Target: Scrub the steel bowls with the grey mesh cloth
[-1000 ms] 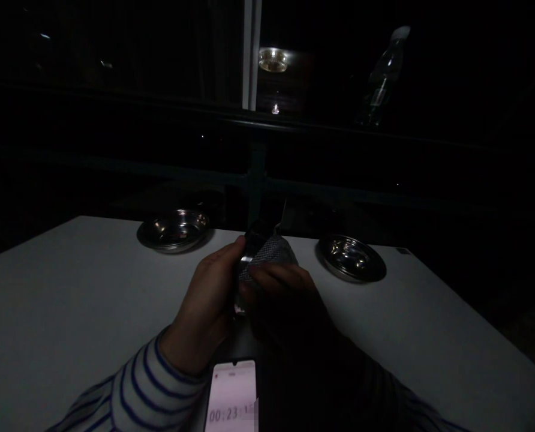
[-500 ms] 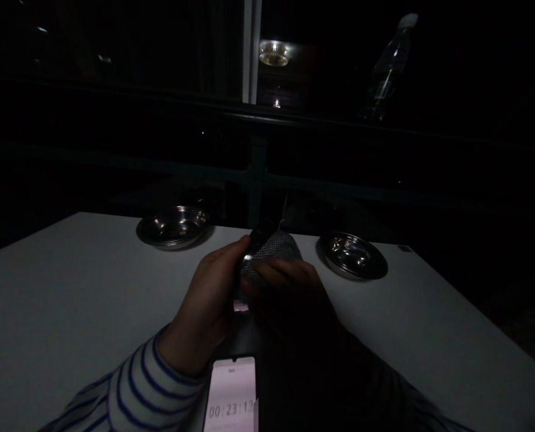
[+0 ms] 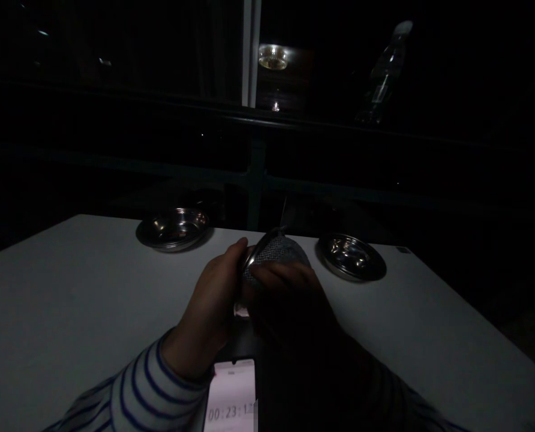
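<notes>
My left hand (image 3: pixel 207 300) is closed at the near edge of a grey woven-looking thing (image 3: pixel 274 252), thumb raised along its left side. A shiny curved rim runs along that side, and a thin cord or wire sticks up from its top. My right hand (image 3: pixel 289 300), deep in shadow, has its fingers bent over the front and right side of the same thing. The lower part is hidden behind both hands, and darkness blurs its exact kind. Below the hands, a phone (image 3: pixel 231 390) with a lit timer screen lies on the white table (image 3: pixel 92 288).
One shiny metal bowl (image 3: pixel 173 245) stands at the table's back left, another metal bowl (image 3: pixel 352 275) at the back right. Behind them are dark window panes with a pale frame post (image 3: pixel 249 54). A clear plastic bottle (image 3: pixel 382 84) shows at upper right.
The grey woven-looking thing has turned a little in my hands, so its shiny curved rim now shows more. My left thumb has shifted slightly left. The bowls and phone keep their places.
</notes>
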The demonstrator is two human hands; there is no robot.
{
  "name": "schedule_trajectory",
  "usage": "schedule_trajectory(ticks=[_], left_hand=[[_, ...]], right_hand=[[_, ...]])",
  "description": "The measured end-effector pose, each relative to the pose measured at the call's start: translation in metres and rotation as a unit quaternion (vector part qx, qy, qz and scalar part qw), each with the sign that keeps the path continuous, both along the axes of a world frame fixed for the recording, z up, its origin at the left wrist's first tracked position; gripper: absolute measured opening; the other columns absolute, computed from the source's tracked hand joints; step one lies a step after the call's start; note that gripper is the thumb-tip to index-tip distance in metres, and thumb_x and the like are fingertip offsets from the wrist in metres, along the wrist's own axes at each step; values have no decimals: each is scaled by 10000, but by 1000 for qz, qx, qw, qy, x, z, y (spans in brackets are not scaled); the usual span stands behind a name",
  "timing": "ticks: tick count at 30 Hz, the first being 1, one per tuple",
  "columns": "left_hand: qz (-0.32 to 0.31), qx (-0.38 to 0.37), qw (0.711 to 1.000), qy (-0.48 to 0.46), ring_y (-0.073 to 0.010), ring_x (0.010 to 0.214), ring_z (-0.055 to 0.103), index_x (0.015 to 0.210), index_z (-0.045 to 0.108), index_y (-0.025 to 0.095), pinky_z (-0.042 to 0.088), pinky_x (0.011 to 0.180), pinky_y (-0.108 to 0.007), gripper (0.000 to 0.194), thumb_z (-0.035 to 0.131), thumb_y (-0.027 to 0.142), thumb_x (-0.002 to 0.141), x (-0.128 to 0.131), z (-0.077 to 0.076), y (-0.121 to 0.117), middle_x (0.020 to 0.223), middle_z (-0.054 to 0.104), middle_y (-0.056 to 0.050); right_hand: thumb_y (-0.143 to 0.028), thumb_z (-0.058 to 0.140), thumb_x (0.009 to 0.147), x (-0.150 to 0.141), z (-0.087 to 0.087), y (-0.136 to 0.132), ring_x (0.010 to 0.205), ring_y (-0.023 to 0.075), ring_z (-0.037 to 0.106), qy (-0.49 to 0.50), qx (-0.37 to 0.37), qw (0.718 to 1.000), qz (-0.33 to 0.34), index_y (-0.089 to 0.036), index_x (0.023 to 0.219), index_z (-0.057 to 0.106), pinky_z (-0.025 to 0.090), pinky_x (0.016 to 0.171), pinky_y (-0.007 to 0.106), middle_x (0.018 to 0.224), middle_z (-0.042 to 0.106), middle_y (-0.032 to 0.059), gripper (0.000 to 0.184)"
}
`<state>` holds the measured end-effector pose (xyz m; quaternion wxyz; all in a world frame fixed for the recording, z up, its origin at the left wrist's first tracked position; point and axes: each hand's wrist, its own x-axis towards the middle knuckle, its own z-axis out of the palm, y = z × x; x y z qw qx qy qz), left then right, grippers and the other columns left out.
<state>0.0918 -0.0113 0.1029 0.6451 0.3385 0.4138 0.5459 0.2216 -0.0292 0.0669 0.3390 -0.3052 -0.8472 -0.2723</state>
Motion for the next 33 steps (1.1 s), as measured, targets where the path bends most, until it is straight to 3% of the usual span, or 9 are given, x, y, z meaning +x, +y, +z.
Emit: schedule_trajectory(ticks=[5,9,13,16,20,27,33], left_hand=[[-48,-25,999,3,-118,469,522,621,600,154,388,481,-233,253,603,387,717,4,4,-7,529,582,8],[-54,-28,998,13,-133,468,538,721,649,126,381,480,-238,285,563,397,742,6,8,-12,536,597,-19],[-54,-32,998,7,-127,423,509,727,655,125,367,461,-244,309,547,414,746,3,5,-8,509,585,-14],[-47,-24,999,-9,-113,445,506,661,628,148,366,472,-235,289,542,408,753,1,1,-3,541,592,-1],[-43,-21,998,-28,-94,434,475,576,577,165,348,460,-226,288,542,385,759,0,-1,-1,501,549,27],[-57,-15,998,4,-118,435,499,615,629,153,369,478,-245,300,546,413,741,1,0,-3,492,570,4],[-60,-22,998,2,-134,423,521,597,619,139,365,461,-245,299,572,410,713,3,6,-9,485,579,-17]], right_hand=[[-349,419,874,16,12,6,1024,236,478,61,-57,993,-84,-180,1129,541,379,799,380,1128,568,83,329],[-317,372,900,21,18,10,999,224,497,86,-100,985,-115,-141,1127,545,405,787,349,1141,558,113,336],[-366,419,877,11,12,6,981,249,496,25,-67,995,-73,-142,1139,541,395,766,385,1105,581,109,365],[-298,419,870,3,5,2,1041,245,463,-1,-30,999,-17,-146,1133,543,365,828,410,1097,586,93,328],[-277,411,874,-2,1,-2,1066,214,438,-10,-5,1000,1,-159,1093,555,336,878,402,1078,585,69,288],[-377,468,850,13,17,3,1018,244,477,51,-66,992,-94,-199,1114,561,371,813,404,1129,576,75,332],[-302,352,900,24,25,6,1017,227,488,100,-136,975,-144,-132,1164,540,396,849,379,1161,552,108,366]])
